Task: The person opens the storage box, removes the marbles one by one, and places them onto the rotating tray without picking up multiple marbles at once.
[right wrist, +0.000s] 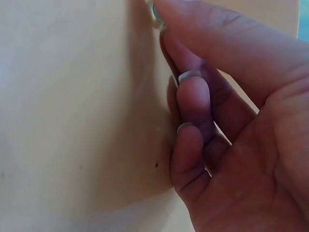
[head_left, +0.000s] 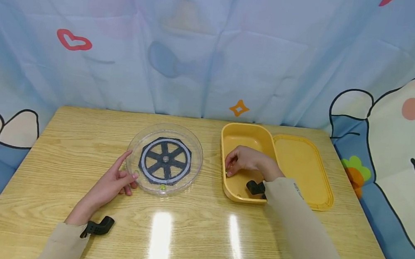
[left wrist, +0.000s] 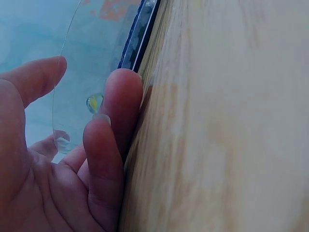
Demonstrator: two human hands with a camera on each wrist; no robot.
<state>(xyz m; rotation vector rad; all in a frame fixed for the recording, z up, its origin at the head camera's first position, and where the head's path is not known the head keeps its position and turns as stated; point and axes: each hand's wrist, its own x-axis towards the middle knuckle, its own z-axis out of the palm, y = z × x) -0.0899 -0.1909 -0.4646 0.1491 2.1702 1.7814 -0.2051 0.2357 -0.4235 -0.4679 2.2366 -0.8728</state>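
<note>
On the left of the table in the head view stands a clear round dish (head_left: 196, 174), with a dark spoked wheel-like piece (head_left: 154, 167) showing in it. A glass marble (head_left: 162, 187) with a yellow-green core lies at its near edge; the left wrist view shows this marble (left wrist: 94, 103) through the clear wall. My left hand (head_left: 114, 181) touches the dish's left rim with index finger and thumb spread. My right hand (head_left: 247, 162) reaches into a yellow box (head_left: 249, 129) and pinches a small glass marble (right wrist: 157, 13) near the box's left wall, mostly covered by the fingertips.
A flat yellow lid (head_left: 301, 167) lies right beside the box. The wooden table (head_left: 90, 135) ends at a printed blue curtain (head_left: 199, 62) behind. Dark wrist mounts (head_left: 100, 225) sit on both forearms, the right one inside the box's outline.
</note>
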